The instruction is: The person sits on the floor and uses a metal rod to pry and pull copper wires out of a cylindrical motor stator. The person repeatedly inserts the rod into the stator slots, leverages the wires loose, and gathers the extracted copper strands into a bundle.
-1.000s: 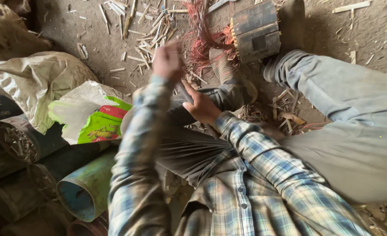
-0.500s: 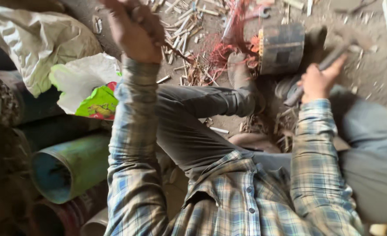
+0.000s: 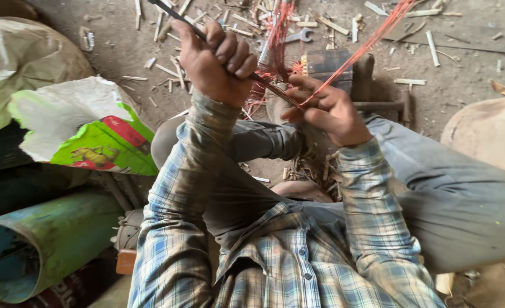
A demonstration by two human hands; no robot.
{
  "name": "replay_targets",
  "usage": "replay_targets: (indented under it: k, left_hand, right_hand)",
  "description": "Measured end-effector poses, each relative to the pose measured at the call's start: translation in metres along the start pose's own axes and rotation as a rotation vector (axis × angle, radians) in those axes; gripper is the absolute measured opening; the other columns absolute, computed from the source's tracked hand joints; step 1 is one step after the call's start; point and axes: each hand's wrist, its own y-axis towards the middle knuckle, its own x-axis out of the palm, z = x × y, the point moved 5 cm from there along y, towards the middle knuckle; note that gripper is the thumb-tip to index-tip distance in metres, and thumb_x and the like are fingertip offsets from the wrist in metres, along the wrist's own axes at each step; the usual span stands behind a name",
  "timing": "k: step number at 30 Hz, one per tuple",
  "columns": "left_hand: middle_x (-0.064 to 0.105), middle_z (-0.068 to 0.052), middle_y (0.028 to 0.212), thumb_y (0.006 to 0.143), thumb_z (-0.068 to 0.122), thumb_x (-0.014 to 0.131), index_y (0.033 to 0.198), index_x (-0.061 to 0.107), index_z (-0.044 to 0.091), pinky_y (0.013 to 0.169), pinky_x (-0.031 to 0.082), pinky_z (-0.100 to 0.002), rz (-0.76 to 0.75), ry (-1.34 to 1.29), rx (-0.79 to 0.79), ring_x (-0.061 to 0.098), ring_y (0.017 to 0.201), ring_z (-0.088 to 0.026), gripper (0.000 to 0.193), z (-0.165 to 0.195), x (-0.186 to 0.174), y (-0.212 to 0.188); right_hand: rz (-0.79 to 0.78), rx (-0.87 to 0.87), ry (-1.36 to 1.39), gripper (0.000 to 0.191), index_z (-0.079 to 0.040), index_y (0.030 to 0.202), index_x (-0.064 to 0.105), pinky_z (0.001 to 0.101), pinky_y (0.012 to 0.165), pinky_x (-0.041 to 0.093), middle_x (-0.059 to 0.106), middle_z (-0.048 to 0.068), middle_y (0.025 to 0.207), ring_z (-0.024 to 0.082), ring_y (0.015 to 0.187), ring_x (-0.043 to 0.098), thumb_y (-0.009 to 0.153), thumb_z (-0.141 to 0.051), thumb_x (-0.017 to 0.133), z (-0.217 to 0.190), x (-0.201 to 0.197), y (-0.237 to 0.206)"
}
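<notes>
Now the two hands have come together, where half a second ago they were far apart: the left hand (image 3: pixel 218 60) was raised high toward the upper left, and the right hand (image 3: pixel 326 111) was out to the right, low beside the knee. The left hand is a closed fist wrapped around a thin dark rod (image 3: pixel 229 54), which runs from the top edge down through the fist and comes out just below it, toward the right hand. The right hand sits just below and to the right of the fist, its fingers (image 3: pixel 306 85) pressed together on a bundle of red strands (image 3: pixel 372 43) at the point where the rod's lower end meets them. From that pinch one run of strands stretches taut up and away to the upper right, and a second, tangled mass (image 3: pixel 278 34) climbs straight above the two hands. Just beyond the pinch stands a dark metal block (image 3: pixel 329 63), almost touching the fingertips. A spanner (image 3: pixel 298 37) lies farther out on the dirt floor (image 3: pixel 463 74), among scattered wood splinters (image 3: pixel 332 25).

Left of the fist there is bare floor, then a green and white sack (image 3: pixel 93 137) and a green pipe (image 3: pixel 53 239) well apart from it. To the right of the pinch, the grey trouser leg (image 3: pixel 452 194) bounds the space closely.
</notes>
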Motion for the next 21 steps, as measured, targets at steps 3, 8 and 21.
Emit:
replay_targets:
  k: [3,8,21]
  left_hand:
    - [0.032,-0.001,0.06,0.098,0.072,0.03,0.077,0.04,0.012,0.046,0.025,-0.035,0.099,0.012,0.014,0.029,0.05,-0.018,0.065,-0.016,-0.012,-0.004]
    - [0.031,0.002,0.061,0.102,0.07,0.028,0.077,0.04,0.014,0.043,0.027,-0.035,-0.006,0.093,0.014,0.031,0.049,-0.016,0.063,-0.022,-0.027,-0.005]
    - [0.028,0.007,0.058,0.106,0.066,0.033,0.076,0.047,0.023,0.039,0.02,-0.025,-0.482,-0.129,0.456,0.022,0.047,-0.006,0.054,0.143,-0.034,-0.009]
  right_hand:
    - [0.266,0.073,-0.323,0.026,0.006,0.117,0.069,0.0244,0.066,0.058,0.074,0.011,0.091,0.012,0.074,0.07,0.101,-0.014,0.072,-0.011,0.007,0.005]
    - [0.191,0.043,-0.454,0.018,0.005,0.112,0.07,0.0234,0.061,0.054,0.074,0.008,0.084,0.011,0.068,0.068,0.101,-0.009,0.072,-0.005,0.01,-0.004]
    - [0.32,0.295,0.392,0.018,0.005,0.103,0.069,0.0316,0.05,0.05,0.066,0.011,0.077,0.019,0.056,0.062,0.1,-0.013,0.07,0.044,-0.01,-0.075]
